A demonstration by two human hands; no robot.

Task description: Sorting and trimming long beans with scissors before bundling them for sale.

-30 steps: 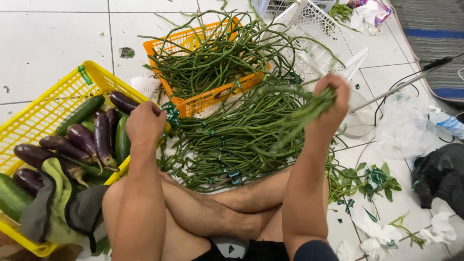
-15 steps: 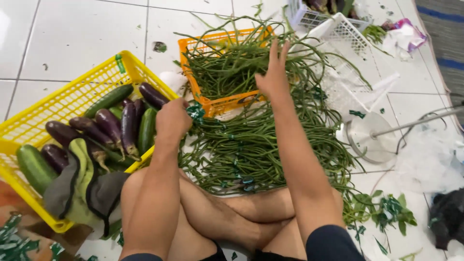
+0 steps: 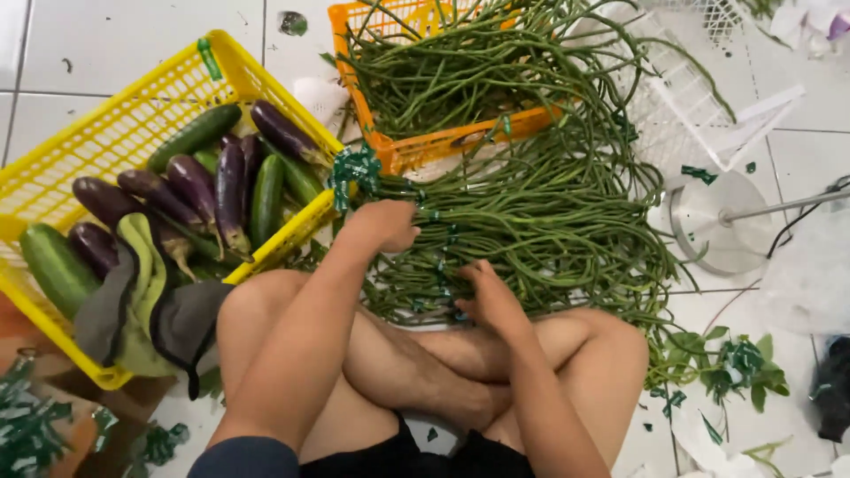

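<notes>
On white floor tiles (image 3: 115, 53), both hands (image 3: 438, 265) amid long beans (image 3: 540, 212).

The person sits cross-legged on the floor, bare shins folded one over the other, knees spread wide. Both bare arms reach forward and down past the knees. The left hand (image 3: 387, 225) is curled into a loose fist, knuckles up, wrist bent slightly. The right hand (image 3: 490, 296) sits lower and closer to the body, fingers bunched and pointing down, just above the crossed shins.
</notes>
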